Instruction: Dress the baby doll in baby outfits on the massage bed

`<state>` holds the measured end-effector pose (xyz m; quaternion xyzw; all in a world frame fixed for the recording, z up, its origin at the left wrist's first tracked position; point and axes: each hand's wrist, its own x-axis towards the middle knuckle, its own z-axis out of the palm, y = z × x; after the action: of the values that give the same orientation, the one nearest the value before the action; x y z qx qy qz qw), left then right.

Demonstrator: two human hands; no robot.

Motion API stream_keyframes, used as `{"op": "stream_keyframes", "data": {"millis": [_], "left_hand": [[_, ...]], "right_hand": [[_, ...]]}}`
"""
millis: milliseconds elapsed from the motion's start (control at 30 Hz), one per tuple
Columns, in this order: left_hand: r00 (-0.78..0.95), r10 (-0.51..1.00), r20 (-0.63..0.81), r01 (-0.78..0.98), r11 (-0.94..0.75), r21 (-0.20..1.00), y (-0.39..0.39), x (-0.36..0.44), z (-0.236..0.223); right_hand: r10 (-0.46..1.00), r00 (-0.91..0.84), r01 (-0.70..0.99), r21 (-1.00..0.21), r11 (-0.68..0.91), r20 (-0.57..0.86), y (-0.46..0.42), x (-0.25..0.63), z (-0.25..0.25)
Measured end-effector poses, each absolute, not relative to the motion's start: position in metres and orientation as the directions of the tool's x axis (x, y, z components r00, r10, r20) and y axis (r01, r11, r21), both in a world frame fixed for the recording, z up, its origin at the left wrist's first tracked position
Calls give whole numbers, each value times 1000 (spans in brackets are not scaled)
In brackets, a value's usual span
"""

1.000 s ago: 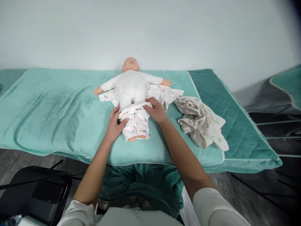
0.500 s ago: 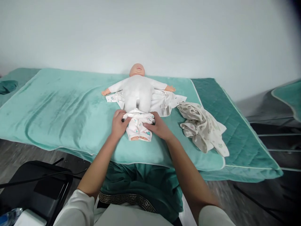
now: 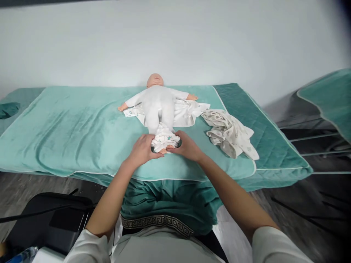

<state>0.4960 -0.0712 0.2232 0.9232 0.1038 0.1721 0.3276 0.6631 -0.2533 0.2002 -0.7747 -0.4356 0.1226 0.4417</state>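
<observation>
A baby doll [image 3: 158,102] lies on its back on a teal blanket [image 3: 76,124], head toward the wall, arms spread. An opened white printed top [image 3: 188,111] is spread beneath its body. Small printed trousers [image 3: 164,138] are bunched down around the doll's ankles. My left hand [image 3: 142,149] grips the left side of the bunched trousers with curled fingers. My right hand [image 3: 188,147] grips the right side the same way. The doll's feet just show between my hands.
A crumpled cream printed garment [image 3: 229,133] lies on the blanket right of the doll. The padded bed [image 3: 263,120] runs along a white wall. A black bag [image 3: 55,219] sits on the floor at lower left. Another teal-covered surface [image 3: 329,98] is at far right.
Both hands have pulled the trousers down from the doll's waist to its ankles, bunching the cloth. The doll's white legs are now bare.
</observation>
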Motion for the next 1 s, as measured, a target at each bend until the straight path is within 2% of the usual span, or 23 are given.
{"op": "stream_keyframes", "data": {"millis": [133,300,400,467,533,600,667,733,800,867,933,1000], "left_hand": [[946,319,57,176,-652,737,-77,483,247],[981,136,-140,175,-296,939,-69,463,274],[981,144,-131,139,-46,989,-61,464,293],[981,191,-40,34,34,999,-55,467,312],[980,194,46,-38,-45,998,-48,469,338],[984,160,74,-22,-305,952,-42,466,368],[992,106,62,21,-640,768,-39,458,399],[999,36,30,16,-869,495,-40,449,424],[1000,-16,4,-16,-959,283,-44,441,441],[1000,-9,7,-10,-988,155,-50,436,449],[997,48,67,41,-994,100,-55,434,450],[979,110,170,81,-982,168,-58,433,448]], "right_hand": [[774,633,414,-846,-335,3,-271,655,237],[871,469,64,-978,-199,-147,-299,651,277],[868,486,-109,-993,-50,-97,-296,652,297],[857,513,-111,-994,15,-44,-285,653,311],[862,507,-37,-999,13,-7,-270,655,328],[900,436,117,-992,-45,11,-257,656,348],[963,271,340,-935,-106,-11,-248,657,371],[993,103,550,-829,-101,-53,-244,656,393],[998,60,664,-746,-47,-10,-242,653,410],[981,136,669,-743,13,140,-242,647,420],[928,235,602,-793,95,289,-242,640,423],[877,296,524,-832,181,378,-242,634,421]]}}
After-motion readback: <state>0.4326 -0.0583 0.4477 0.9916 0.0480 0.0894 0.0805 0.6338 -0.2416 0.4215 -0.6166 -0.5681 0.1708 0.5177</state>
